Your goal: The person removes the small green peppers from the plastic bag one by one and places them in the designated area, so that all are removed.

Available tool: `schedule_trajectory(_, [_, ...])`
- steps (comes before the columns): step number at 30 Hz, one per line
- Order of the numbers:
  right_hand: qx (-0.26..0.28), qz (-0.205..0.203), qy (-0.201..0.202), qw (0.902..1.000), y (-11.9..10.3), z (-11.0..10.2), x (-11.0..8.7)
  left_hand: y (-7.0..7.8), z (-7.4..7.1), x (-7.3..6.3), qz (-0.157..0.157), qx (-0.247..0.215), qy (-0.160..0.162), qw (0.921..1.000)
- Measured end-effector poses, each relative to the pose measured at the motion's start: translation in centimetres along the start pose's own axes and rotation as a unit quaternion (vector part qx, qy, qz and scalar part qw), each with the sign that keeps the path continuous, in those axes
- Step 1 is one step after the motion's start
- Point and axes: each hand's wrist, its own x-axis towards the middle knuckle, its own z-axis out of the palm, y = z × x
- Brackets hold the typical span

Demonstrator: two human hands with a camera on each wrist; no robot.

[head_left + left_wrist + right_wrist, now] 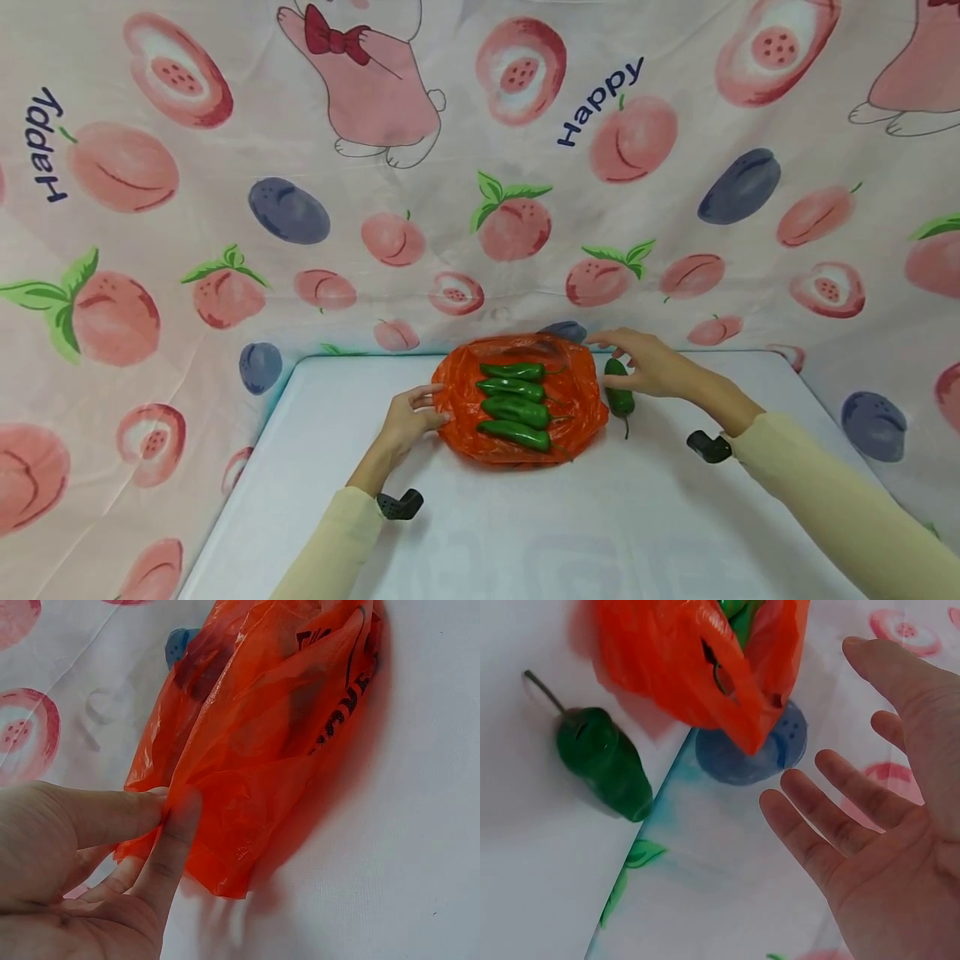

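The left hand pinches the left edge of a thin, crinkled orange-red plastic bag between thumb and fingers, so its grip is narrow and holding the film. Black lettering shows on the side of the bag (partly lost in the folds). Four long, glossy green peppers lie side by side within the bag's red folds, one behind another from near to far, their tips to the left and stems to the right.

A single dark green pepper lies just right of the bag, on the white worktop near its far edge; its tip points far and its thin stem near. The right hand is above and beside this pepper, apart from it, the grip wide with fingers and thumb spread.

Pale yellow sleeves cover both forearms, and a small black device sits at each wrist. Beyond the worktop hangs a pale pink cloth printed with peaches, blue fruit and rabbits.
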Motion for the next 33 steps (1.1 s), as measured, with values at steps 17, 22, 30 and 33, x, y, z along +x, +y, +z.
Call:
schedule_trajectory(17, [0.030,-0.027,-0.036,0.9985,-2.5,2.2,2.1,0.0,0.0,0.0,0.003,-0.005,0.003,1.0000])
schedule_trajectory(22, [0.033,-0.039,-0.049,0.9975,-3.2,3.2,3.0,0.1,-0.1,0.0,0.005,-0.009,0.000,1.0000])
schedule_trajectory(30, [0.056,-0.048,-0.073,0.9946,-4.7,4.7,4.1,0.0,-0.1,0.0,0.014,-0.010,-0.003,0.9999])
schedule_trajectory(33, [0.067,-0.048,-0.089,0.9926,-5.0,5.4,4.4,-0.1,-0.1,-0.1,0.012,-0.010,-0.001,0.9999])
